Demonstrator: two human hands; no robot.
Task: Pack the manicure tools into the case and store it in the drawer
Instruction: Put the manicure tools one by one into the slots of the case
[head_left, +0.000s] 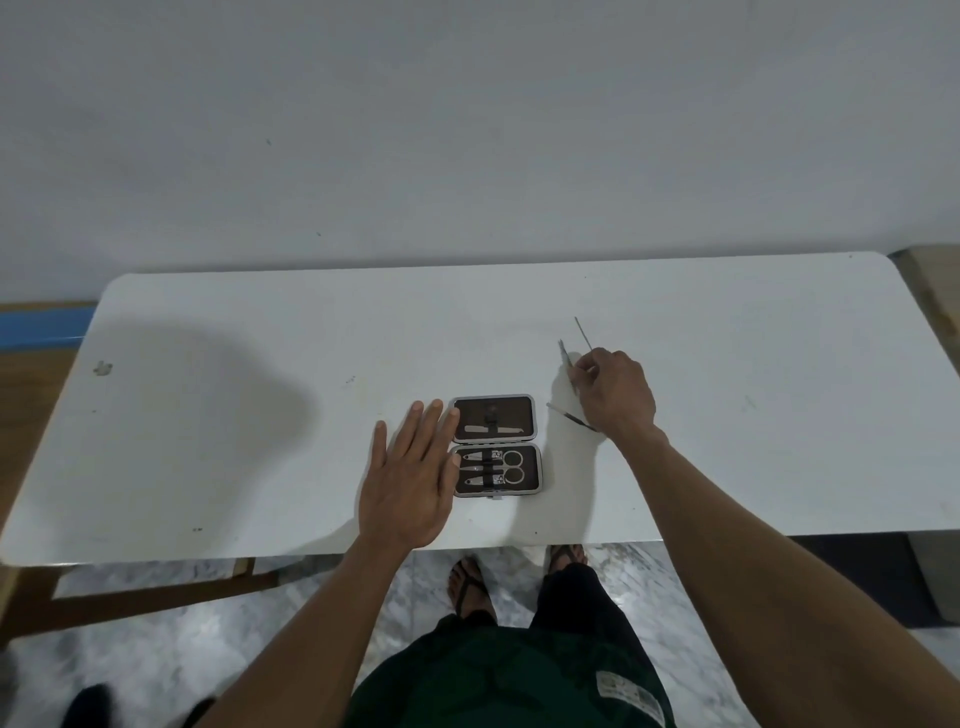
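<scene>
Case (496, 446) open flat on table (208, 415); left hand (413, 478) beside it, fingers spread; right hand (613, 395) pinching thin tool (566, 361).

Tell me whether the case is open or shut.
Open. The case lies flat on the table, both halves spread, tools strapped inside showing.

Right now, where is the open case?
In the head view, the case lies open near the table's front edge, centre, just right of the flat left hand.
</scene>
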